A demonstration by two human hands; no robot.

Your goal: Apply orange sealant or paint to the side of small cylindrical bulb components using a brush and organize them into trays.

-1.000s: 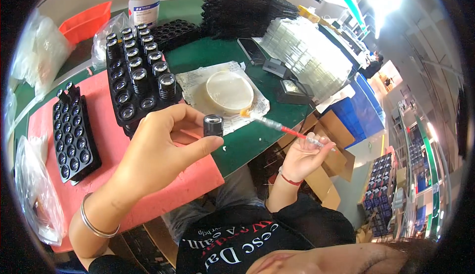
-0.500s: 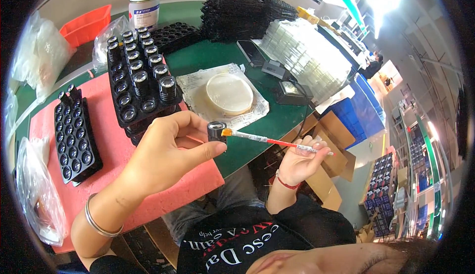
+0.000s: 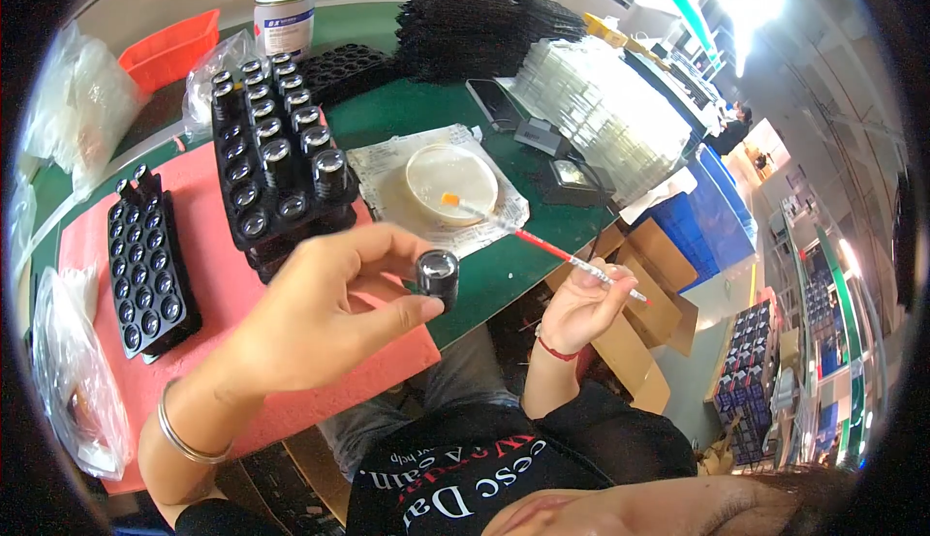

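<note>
Between its thumb and fingers, my left hand (image 3: 325, 308) grips a short black cylinder (image 3: 438, 284) with a glassy, lens-like top, upright. My right hand (image 3: 584, 315) is closed around the thin handle of a small brush (image 3: 538, 242) with red and pale wrapping. The brush's orange bristles are over the round shallow dish (image 3: 414, 197), which holds a pale film; whether they touch it I cannot tell. Left of the dish, a black tray (image 3: 234, 170) stacked on others carries several similar upright cylinders. Another black tray (image 3: 145, 263) with round glassy-topped pieces in its pockets lies farther left.
Printed paper (image 3: 373, 163) lies under the dish, and pink foam (image 3: 87, 245) under the trays. Behind stand a metal can (image 3: 286, 23), a red bin (image 3: 170, 52), stacked black trays (image 3: 465, 28) and clear trays (image 3: 601, 110). Cardboard boxes (image 3: 649, 265) sit beyond the table's right edge.
The brush has left the black cylinder's rim, its bristles moving up over the dish. My left hand has shifted slightly right and down with the cylinder.
</note>
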